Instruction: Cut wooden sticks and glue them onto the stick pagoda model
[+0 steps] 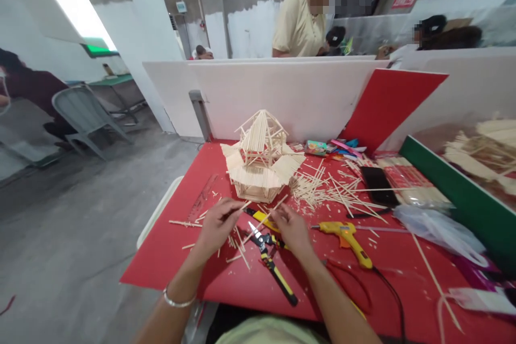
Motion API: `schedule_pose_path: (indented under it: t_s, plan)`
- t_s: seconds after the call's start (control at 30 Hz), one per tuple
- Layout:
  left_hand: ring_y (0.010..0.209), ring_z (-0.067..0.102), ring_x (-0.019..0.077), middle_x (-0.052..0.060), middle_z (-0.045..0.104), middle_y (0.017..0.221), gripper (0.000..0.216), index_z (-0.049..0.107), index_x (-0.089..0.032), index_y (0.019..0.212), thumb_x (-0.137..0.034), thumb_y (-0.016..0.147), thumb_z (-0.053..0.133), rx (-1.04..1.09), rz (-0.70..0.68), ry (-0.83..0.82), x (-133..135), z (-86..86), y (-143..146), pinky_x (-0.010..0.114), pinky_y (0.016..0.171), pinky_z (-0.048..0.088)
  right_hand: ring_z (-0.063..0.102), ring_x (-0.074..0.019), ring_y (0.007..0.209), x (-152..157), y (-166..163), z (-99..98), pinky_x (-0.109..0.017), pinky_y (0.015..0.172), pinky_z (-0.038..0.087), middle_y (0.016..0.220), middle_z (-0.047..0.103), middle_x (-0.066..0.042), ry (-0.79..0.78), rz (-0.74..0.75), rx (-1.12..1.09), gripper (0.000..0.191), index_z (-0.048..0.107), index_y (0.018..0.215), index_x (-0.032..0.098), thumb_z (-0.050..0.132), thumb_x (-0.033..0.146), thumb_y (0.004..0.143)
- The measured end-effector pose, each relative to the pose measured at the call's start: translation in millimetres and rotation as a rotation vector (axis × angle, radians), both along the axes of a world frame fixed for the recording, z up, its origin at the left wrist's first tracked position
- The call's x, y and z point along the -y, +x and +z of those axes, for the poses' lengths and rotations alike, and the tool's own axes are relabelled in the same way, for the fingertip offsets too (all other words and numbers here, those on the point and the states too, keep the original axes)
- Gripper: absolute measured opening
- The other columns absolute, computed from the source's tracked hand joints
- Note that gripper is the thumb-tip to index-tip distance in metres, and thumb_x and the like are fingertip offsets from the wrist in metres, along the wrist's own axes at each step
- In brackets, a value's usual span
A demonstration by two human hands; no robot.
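My left hand (217,223) is closed, pinching thin wooden sticks (242,207) over the red table (169,247). My right hand (291,228) is closed too, with its fingers on a long stick (269,215) that slants up toward the model. A small pagoda-like house of wooden sticks (260,156) stands just beyond both hands. Yellow-handled cutters (271,262) lie on the table between and below my hands. More cut sticks (237,244) lie scattered under them.
A yellow glue gun (350,236) with a black cord lies to the right, beside a heap of loose sticks (334,188), a black phone (377,183) and plastic bags (439,228). White and red boards (387,102) wall the table's back. A person stands behind them.
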State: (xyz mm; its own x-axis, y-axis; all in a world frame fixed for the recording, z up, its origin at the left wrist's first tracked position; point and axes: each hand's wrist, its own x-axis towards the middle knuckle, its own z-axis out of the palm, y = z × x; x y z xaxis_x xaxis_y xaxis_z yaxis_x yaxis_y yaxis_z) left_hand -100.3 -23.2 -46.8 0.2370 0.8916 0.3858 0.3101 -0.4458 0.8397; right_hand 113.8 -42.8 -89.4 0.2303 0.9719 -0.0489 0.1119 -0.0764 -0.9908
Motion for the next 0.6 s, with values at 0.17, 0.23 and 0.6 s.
schedule_pose_path:
  t_s: [0.17, 0.23, 0.6]
  plan:
    - [0.044, 0.042, 0.0068, 0.0, 0.06, 0.066, 0.022, 0.062, -0.018, 0.088, -0.039, 0.085, 0.059, 0.393, -0.016, -0.328, 3.5, 5.7, 24.6, 0.02, 0.041, 0.031, 0.068, -0.0223, 0.091, 16.1, 7.6, 38.2, -0.036, 0.083, 0.054, 0.099, 0.073, -0.005, 0.159, 0.091, 0.21, 0.033, 0.07, 0.105, 0.024, 0.057, 0.045, 0.084]
    - [0.039, 0.037, 0.0043, -0.001, 0.058, 0.062, 0.025, 0.059, -0.017, 0.086, -0.042, 0.084, 0.061, 0.52, -0.097, -0.446, 3.5, 12.2, 40.4, 0.018, 0.037, 0.026, 0.067, -0.0205, 0.089, 18.8, 7.1, 65.0, -0.033, 0.08, 0.054, 0.099, 0.073, -0.004, 0.262, 0.111, 0.257, 0.031, 0.07, 0.106, 0.025, 0.058, 0.043, 0.085]
    - [0.037, 0.046, 0.0052, 0.001, 0.064, 0.063, 0.027, 0.06, -0.014, 0.082, -0.04, 0.081, 0.065, 0.626, -0.249, -0.576, -3.3, 44.3, 85.0, 0.017, 0.034, 0.029, 0.062, -0.0157, 0.082, -36.2, 27.9, 122.4, -0.027, 0.074, 0.048, 0.086, 0.07, -0.002, 0.442, 0.131, 0.169, 0.025, 0.074, 0.089, 0.02, 0.06, 0.04, 0.083]
